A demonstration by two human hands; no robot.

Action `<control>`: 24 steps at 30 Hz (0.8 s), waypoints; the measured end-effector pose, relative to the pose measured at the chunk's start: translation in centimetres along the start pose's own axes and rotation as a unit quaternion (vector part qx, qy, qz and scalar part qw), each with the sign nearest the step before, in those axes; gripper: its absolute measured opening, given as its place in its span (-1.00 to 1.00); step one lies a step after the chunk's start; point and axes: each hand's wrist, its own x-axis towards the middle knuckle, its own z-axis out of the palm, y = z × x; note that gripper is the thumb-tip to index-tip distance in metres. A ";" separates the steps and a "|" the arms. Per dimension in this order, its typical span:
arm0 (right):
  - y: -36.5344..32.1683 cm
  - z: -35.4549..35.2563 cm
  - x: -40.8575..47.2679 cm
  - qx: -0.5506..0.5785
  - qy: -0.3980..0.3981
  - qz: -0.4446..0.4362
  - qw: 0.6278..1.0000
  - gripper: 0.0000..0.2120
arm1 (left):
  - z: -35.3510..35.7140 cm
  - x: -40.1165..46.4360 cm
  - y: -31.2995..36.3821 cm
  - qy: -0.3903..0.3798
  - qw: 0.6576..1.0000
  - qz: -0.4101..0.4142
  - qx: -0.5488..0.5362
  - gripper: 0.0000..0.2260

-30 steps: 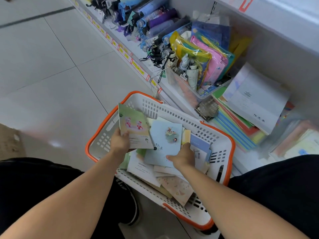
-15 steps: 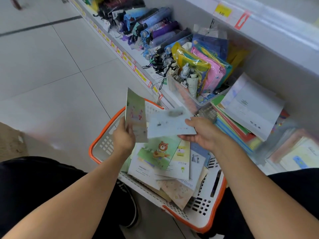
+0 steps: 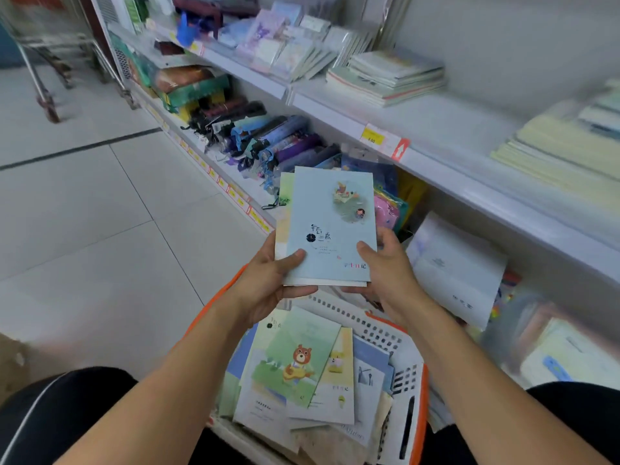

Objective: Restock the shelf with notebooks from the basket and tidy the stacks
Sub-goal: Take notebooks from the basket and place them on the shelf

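Note:
A light blue notebook (image 3: 330,226) sits on top of a thin pile of two or three notebooks held up above the basket. My left hand (image 3: 271,280) grips the pile's lower left corner, thumb on the cover. My right hand (image 3: 385,270) grips the lower right corner the same way. Below them the white basket with an orange rim (image 3: 414,380) holds several loose notebooks, a green one with a bear (image 3: 295,357) on top. Stacks of notebooks (image 3: 385,77) lie on the white shelf (image 3: 446,176) ahead.
The lower shelf holds folded umbrellas (image 3: 268,139), coloured pouches (image 3: 389,209) and a white exercise book (image 3: 456,266) leaning on a pile. Pale yellow books (image 3: 563,146) lie at the right of the upper shelf. A metal trolley (image 3: 43,62) stands at the far left on the tiled floor.
Both hands lifted their notebooks out of the basket and brought them together into one pile held between them. The view has tilted up toward the upper shelf.

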 end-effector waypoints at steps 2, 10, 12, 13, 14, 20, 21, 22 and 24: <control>-2.7 -0.8 -0.4 0.009 -0.051 -0.002 0.999 -0.77 | 1.5 0.4 1.9 -0.012 1.000 0.026 0.013 -0.66; -14.6 -3.9 0.8 0.163 -0.097 -0.035 0.981 -0.72 | 9.9 4.5 13.7 -0.076 0.993 0.082 0.041 -0.80; -18.0 -4.4 2.2 0.155 -0.080 -0.046 0.984 -0.75 | 12.2 6.2 17.0 -0.075 0.992 0.080 0.055 -0.80; -19.5 -4.7 3.0 0.141 -0.069 -0.048 0.986 -0.76 | 13.0 7.0 18.4 -0.078 0.993 0.072 0.058 -0.79; -20.8 -4.9 3.8 0.126 -0.059 -0.046 0.989 -0.77 | 13.8 7.8 19.6 -0.084 0.993 0.062 0.057 -0.77; -25.0 -5.0 10.8 0.213 -0.004 -0.021 0.977 -0.69 | 16.3 12.6 23.1 -0.045 0.996 0.071 -0.011 -0.83; -25.3 -4.9 12.7 0.232 0.026 -0.019 0.972 -0.66 | 16.1 13.5 23.1 -0.032 0.996 0.075 -0.017 -0.86; -25.6 -4.8 14.7 0.245 0.053 -0.020 0.968 -0.65 | 15.8 14.4 23.1 -0.017 0.997 0.076 -0.003 -0.85; -26.3 -4.7 18.5 0.263 0.094 -0.023 0.960 -0.62 | 14.6 16.1 23.0 0.006 0.996 0.077 0.043 -0.74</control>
